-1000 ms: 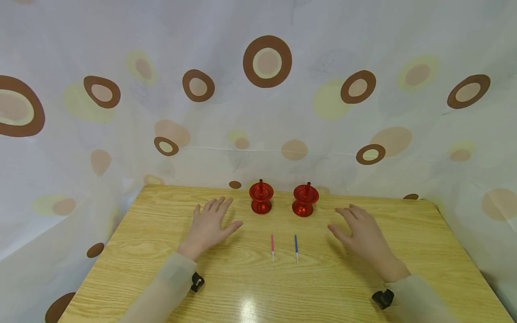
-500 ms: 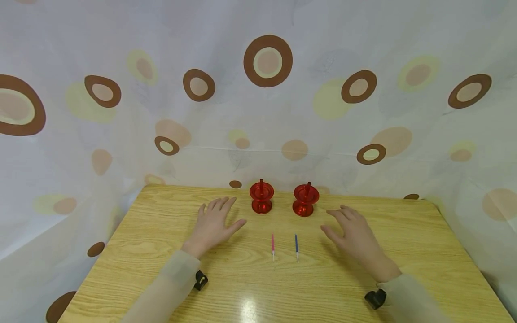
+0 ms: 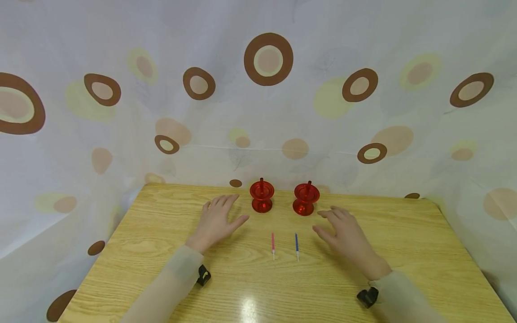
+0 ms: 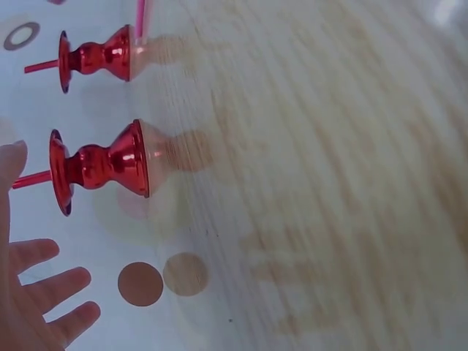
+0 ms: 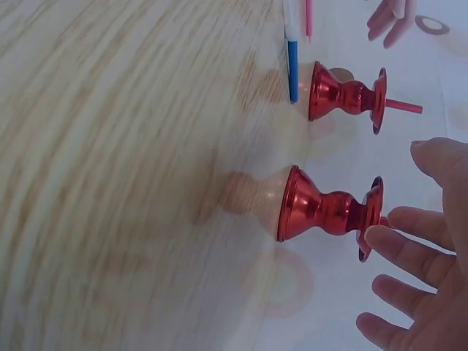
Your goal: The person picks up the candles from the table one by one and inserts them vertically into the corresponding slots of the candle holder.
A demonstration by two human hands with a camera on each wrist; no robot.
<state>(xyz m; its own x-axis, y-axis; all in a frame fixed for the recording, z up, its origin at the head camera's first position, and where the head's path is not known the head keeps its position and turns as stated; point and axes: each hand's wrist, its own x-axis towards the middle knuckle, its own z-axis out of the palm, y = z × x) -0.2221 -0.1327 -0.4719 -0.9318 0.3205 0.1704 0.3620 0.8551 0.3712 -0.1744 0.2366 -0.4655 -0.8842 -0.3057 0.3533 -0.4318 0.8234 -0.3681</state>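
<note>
Two red metallic candle holders stand upright near the back of the table, a left one [image 3: 262,192] and a right one [image 3: 305,197], each with a thin post rising from its dish. In front of them lie a pink candle [image 3: 273,242] and a blue candle [image 3: 296,243], both with white ends toward me. My left hand [image 3: 216,222], fingers spread and holding nothing, is left of the left holder. To the right of the right holder hovers my right hand [image 3: 345,231], its fingers loosely bent and holding nothing; in the right wrist view its fingertips [image 5: 382,238] overlap that holder's dish.
The wooden table [image 3: 258,287] reaches back to a white curtain [image 3: 226,121] with brown and beige circles, which also hangs along both sides. A black wrist camera [image 3: 367,297] sits on the right wrist, another black camera [image 3: 203,275] on the left.
My right hand has moved left, closer to the right candle holder. The left hand has shifted slightly right. Both holders and both candles stay where they were.
</note>
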